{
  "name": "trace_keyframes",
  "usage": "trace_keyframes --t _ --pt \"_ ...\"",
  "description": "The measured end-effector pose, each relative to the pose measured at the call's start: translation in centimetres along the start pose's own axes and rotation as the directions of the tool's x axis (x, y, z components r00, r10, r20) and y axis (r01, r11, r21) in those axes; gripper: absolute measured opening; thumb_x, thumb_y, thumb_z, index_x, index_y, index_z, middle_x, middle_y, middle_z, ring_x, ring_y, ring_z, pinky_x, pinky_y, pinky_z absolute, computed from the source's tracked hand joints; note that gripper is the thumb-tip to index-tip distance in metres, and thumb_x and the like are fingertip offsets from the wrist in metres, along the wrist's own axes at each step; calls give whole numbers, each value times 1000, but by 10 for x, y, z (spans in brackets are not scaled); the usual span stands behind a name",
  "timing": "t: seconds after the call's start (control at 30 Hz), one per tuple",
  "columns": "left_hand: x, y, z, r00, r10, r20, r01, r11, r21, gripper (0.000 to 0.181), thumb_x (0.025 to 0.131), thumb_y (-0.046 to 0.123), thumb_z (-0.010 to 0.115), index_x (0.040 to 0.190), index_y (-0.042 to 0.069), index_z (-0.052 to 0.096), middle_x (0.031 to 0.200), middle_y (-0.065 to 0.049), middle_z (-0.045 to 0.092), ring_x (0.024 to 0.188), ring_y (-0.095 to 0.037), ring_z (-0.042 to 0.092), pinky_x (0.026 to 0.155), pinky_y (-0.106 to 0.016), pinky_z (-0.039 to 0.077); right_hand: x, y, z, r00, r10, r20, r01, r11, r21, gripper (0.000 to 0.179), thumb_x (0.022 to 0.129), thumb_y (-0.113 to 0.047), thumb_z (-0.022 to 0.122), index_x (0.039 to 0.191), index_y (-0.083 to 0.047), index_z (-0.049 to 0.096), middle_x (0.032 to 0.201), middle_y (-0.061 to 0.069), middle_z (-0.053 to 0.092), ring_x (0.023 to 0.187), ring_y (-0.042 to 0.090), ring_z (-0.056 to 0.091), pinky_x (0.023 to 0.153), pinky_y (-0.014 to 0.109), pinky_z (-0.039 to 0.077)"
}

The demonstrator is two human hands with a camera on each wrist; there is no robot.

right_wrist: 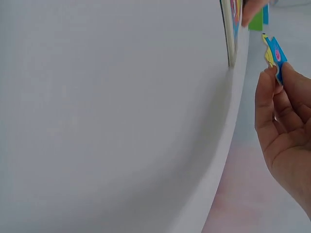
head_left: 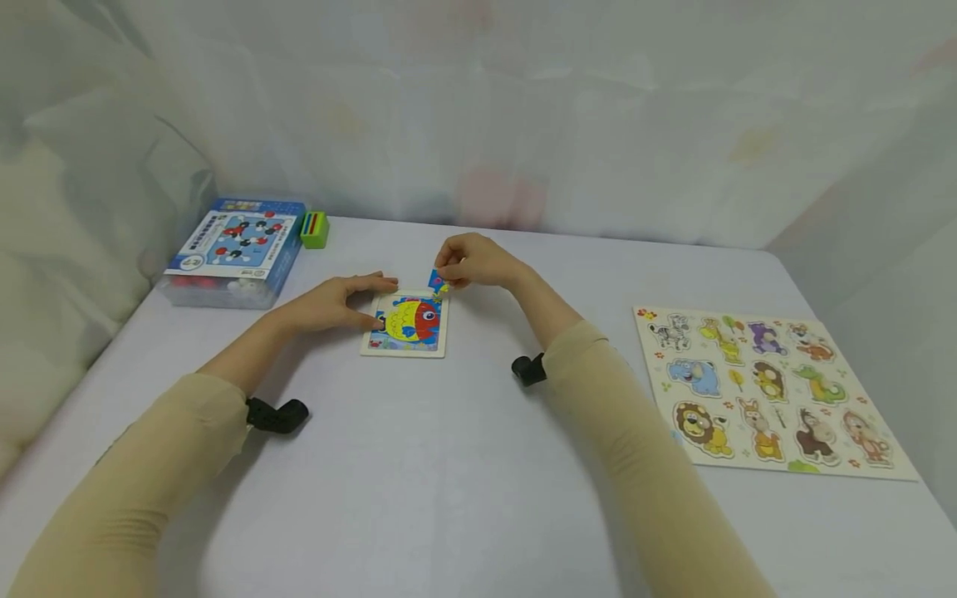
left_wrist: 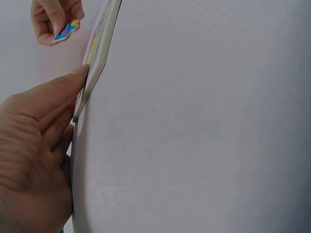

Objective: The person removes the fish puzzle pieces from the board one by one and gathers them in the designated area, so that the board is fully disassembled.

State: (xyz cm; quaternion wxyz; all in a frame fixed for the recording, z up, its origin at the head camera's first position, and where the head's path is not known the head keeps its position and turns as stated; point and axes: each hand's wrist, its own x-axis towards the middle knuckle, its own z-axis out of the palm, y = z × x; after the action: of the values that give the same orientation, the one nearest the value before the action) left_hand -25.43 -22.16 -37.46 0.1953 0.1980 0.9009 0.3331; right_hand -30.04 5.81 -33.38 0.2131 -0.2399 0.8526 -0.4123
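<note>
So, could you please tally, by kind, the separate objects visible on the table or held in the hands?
Puzzle boards (fish board, animal board): 2
Loose puzzle piece: 1
Blue-and-white box: 1
Small green object: 1
Total: 5

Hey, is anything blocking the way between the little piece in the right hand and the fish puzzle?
Nothing visible is. In the head view, the right hand holds the blue-and-yellow piece near the upper right corner of the fish puzzle. The left hand touches the puzzle's left side, clear of that corner.
</note>
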Motion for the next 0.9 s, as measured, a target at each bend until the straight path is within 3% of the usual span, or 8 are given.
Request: trace_keyframes --t 0.47,0.9 --pt "-2 0 2 1000 9 8 -9 1000 1 63 88 29 73 146 22 49 163 0 32 157 -29 9 122 -65 12 -27 32 -32 992 109 60 -107 994 -38 15 93 -11 65 105 -3 67 83 1 64 78 15 64 75 23 55" --pt "-1 -3 2 1000 1 6 -1 1000 6 63 88 29 72 146 24 49 163 2 32 157 -29 9 122 -66 10 -30 37 -28 979 148 142 -152 988 12 15 91 -9 67 104 -2 69 81 1 67 73 12 64 73 22 57"
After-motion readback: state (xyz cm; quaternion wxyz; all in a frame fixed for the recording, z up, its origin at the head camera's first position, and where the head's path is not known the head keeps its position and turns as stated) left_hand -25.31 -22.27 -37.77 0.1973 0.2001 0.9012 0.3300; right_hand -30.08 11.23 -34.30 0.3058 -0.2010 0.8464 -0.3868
